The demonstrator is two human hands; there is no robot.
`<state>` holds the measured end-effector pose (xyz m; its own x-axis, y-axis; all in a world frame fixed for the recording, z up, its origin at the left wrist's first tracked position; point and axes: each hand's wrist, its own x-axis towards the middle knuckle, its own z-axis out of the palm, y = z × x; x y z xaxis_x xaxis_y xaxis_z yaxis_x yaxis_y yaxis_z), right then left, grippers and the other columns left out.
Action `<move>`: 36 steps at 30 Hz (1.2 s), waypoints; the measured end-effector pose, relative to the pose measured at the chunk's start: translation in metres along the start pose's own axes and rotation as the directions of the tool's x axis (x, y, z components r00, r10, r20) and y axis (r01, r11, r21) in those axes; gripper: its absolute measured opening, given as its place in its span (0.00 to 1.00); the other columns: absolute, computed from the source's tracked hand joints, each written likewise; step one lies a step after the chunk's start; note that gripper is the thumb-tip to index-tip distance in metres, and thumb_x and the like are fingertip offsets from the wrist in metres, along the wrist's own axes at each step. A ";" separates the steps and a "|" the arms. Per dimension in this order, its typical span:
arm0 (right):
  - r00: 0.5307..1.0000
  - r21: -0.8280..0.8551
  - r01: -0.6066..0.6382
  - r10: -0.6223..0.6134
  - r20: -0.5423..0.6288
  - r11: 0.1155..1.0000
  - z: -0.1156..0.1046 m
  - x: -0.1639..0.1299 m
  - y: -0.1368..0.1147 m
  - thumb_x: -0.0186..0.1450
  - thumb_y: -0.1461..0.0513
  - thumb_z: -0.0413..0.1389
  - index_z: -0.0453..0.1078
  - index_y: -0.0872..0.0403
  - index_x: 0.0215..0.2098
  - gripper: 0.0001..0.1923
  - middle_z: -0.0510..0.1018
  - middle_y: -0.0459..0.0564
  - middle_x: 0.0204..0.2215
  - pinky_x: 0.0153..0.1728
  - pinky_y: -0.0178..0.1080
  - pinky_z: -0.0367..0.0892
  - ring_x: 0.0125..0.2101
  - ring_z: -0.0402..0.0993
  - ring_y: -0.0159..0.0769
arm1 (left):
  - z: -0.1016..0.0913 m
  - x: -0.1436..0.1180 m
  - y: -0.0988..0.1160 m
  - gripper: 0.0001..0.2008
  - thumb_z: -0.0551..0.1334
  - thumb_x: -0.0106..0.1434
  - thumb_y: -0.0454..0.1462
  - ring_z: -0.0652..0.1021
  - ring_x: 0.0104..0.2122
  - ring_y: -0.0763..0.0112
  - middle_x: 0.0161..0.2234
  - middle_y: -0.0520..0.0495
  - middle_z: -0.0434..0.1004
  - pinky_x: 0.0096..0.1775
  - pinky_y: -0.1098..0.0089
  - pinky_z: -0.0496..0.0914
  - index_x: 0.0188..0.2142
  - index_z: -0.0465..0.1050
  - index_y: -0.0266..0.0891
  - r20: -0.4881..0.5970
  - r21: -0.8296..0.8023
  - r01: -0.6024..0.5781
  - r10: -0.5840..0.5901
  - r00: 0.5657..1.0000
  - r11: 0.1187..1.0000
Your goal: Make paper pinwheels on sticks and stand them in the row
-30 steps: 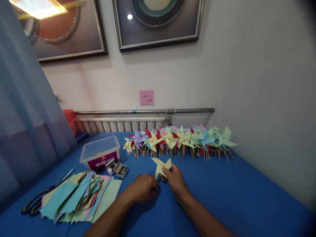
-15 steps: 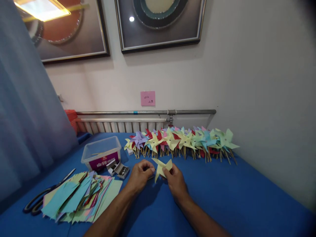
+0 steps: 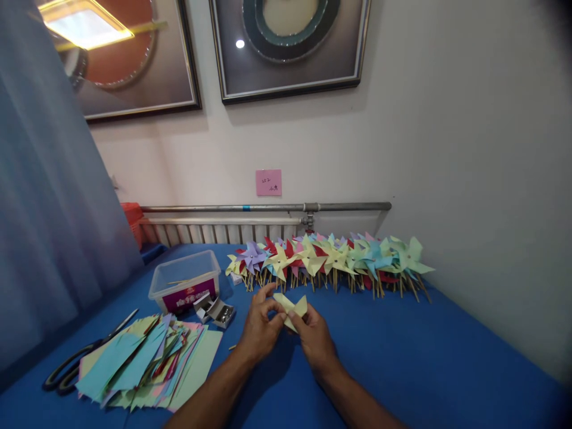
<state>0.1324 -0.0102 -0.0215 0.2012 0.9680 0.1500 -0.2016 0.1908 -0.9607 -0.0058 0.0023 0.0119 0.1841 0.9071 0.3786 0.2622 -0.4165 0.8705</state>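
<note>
Where the hands meet: yellow paper pinwheel [image 3: 286, 303], lower ctr of frame, part-hidden by fingers.
R hand [image 3: 315, 342]: clamped on pinwheel's R side, thumb on near face.
L hand [image 3: 260, 326]: thumb + fingertips pinched together on its L edge.
Stick [image 3: 232, 347]: short end shows by L wrist; can't tell if gripped.
Paper stack [image 3: 147, 364] + scissors [image 3: 97, 344]: lower L, touching.
Clear tub [image 3: 190, 295]: L of ctr; open box [image 3: 221, 313] w/ small metal pcs just beside.
Pinwheels on sticks [image 3: 310, 256]: multicolour row, ctr to R of ctr.
</note>
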 end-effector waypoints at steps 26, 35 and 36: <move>0.995 0.001 0.013 -0.013 0.095 1.000 0.000 -0.002 -0.005 0.55 0.42 0.67 0.75 0.53 0.35 0.24 0.79 0.47 0.26 0.29 0.37 0.66 0.27 0.72 0.38 | -0.006 0.000 -0.001 0.06 0.62 0.60 0.30 0.71 0.61 0.54 0.61 0.40 0.72 0.62 0.51 0.61 0.27 0.75 0.40 0.012 0.180 -0.101 0.101 0.995 0.978; 0.994 -0.061 0.037 -0.031 0.105 0.997 -0.001 -0.003 -0.006 0.56 0.41 0.65 0.71 0.52 0.32 0.25 0.76 0.45 0.25 0.28 0.35 0.63 0.26 0.69 0.36 | -0.001 -0.002 0.002 0.07 0.63 0.59 0.30 0.75 0.56 0.57 0.55 0.42 0.77 0.60 0.52 0.63 0.26 0.74 0.41 -0.065 0.224 -0.054 0.070 0.995 0.973; 0.994 -0.071 0.047 -0.039 0.104 0.996 -0.001 -0.004 -0.006 0.56 0.41 0.65 0.70 0.52 0.31 0.24 0.75 0.44 0.24 0.28 0.35 0.63 0.26 0.68 0.35 | -0.001 -0.003 0.003 0.07 0.63 0.59 0.30 0.75 0.56 0.57 0.55 0.42 0.77 0.60 0.52 0.63 0.26 0.74 0.41 -0.069 0.225 -0.053 0.070 0.995 0.973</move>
<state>0.1336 -0.0150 -0.0163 0.1085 0.9714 0.2111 -0.1229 0.2238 -0.9668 -0.0062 -0.0014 0.0138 0.1363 0.8776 0.4596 0.4588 -0.4671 0.7559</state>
